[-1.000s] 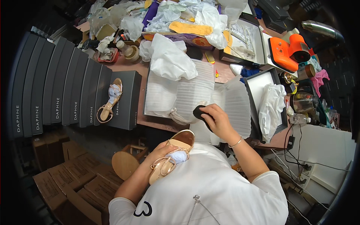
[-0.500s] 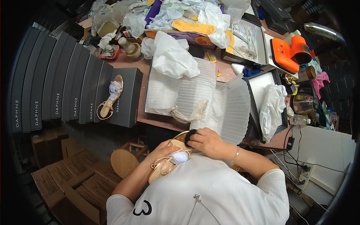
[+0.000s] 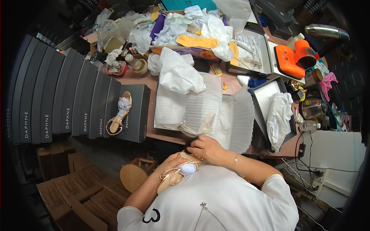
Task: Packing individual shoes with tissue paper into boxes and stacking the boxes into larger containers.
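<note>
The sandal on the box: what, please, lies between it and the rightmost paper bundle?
Pink table, white padding sheets and a dark box rim, in the head view.

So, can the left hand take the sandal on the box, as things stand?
Probably not: the left hand is holding another sandal. Otherwise, the way to the sandal on the box looks free, as nothing covers it.

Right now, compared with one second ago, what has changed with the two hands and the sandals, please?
The right hand has moved left and toward the body, onto the far end of the held sandal; the black pad it carried is now hard to make out. The left hand keeps its hold, and the other sandal still lies on the grey box.
</note>
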A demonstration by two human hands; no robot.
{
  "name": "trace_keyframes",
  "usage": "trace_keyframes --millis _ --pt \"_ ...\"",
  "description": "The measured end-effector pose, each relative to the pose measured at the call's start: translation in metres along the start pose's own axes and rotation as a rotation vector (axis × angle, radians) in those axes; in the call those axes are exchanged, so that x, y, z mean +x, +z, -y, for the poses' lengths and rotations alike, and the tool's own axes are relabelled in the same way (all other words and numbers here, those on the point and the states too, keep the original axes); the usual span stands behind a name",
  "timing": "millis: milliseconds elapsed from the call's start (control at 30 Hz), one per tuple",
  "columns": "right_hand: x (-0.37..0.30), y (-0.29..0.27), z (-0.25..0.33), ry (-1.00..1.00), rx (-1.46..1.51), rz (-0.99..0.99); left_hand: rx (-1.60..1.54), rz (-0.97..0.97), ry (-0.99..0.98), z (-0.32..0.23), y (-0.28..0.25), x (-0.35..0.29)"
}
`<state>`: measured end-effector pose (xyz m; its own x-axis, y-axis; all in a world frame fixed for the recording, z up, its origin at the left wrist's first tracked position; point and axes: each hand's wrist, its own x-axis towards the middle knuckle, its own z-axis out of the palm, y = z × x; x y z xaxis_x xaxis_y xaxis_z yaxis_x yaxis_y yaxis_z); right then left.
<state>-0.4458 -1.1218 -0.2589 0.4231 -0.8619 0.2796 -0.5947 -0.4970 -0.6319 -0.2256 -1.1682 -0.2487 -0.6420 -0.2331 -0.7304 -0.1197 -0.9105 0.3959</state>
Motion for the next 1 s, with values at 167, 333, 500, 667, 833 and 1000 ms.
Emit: trace_keyframes --millis 167,333,500,667,833,1000 --pt "-0.029 -0.043 -0.031 0.099 -0.198 0.08 -0.108 -0.102 0.207 -0.038 -0.025 0.006" --pt "0.039 -0.112 -0.095 0.264 -0.549 -0.436 -0.215 -0.262 0.53 -0.077 0.01 0.03" --pt "0.048 -0.104 -0.082 0.341 -0.364 -0.256 -0.201 -0.174 0.59 -0.066 0.023 0.044" --pt "0.045 -0.045 -0.031 0.258 0.28 -0.106 -0.337 -0.119 0.506 -0.042 0.021 0.052" --pt "0.035 -0.005 -0.029 0.319 0.462 -0.123 -0.49 0.022 0.43 -0.024 0.011 0.058" --pt "0.036 0.009 -0.031 0.459 0.481 -0.246 -0.27 0.013 0.47 -0.019 0.021 0.048"
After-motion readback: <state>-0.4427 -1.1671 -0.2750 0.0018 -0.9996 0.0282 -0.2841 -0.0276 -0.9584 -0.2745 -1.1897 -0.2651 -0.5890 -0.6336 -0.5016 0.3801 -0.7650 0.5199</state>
